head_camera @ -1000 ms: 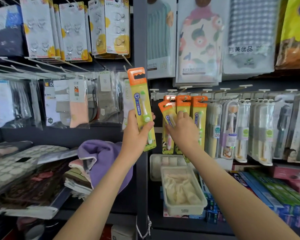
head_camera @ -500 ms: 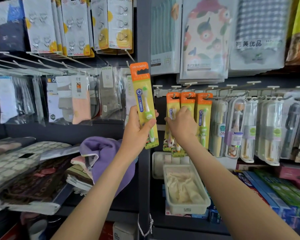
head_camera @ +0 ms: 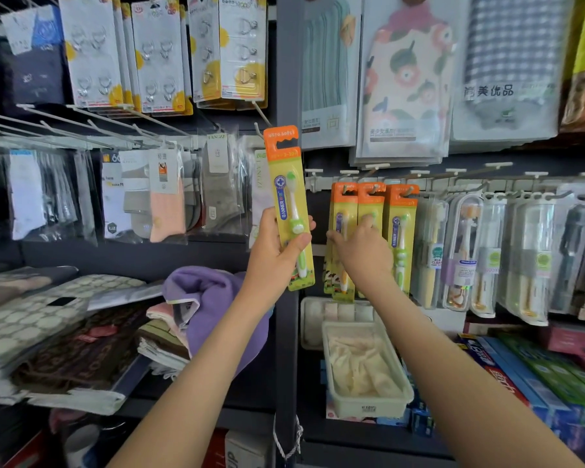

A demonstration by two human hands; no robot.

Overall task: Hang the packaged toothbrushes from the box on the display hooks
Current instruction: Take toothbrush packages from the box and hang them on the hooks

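- Landmark: the grey upright post that splits the shelving.
- Left hand is closed round the lower half of one packaged toothbrush, thumb across the front. The pack sits in front of the post, long axis near upright, orange hang-tab on top and leaning slightly away from the hooks.
- Display hooks run in a row just past the post on the right-hand side. The three nearest carry hung packs with the same orange tops.
- Right hand lies on those hung packs, fingers stretched up over the two nearest the post, thumb pointing back toward it. I see no pinch, so I judge the hand open and steadying them.
- Key relation: the held pack's tab slot is above and post-side of the hook tips, so the coming move looks like a short carry away from the post and a drop in height. The left hand is the one holding it. The right is already at the hooks.
- Hard to tell:
  - how many packs hang behind each front card
  - whether any hook beside the post is free; the tips are small and lost against the rail
  - whether the pack's slot is clear, as a hook from the upper row crosses behind it
- The supply box is not identifiable. A white tray below the hooks appears to hold pale cloth, not toothbrushes.
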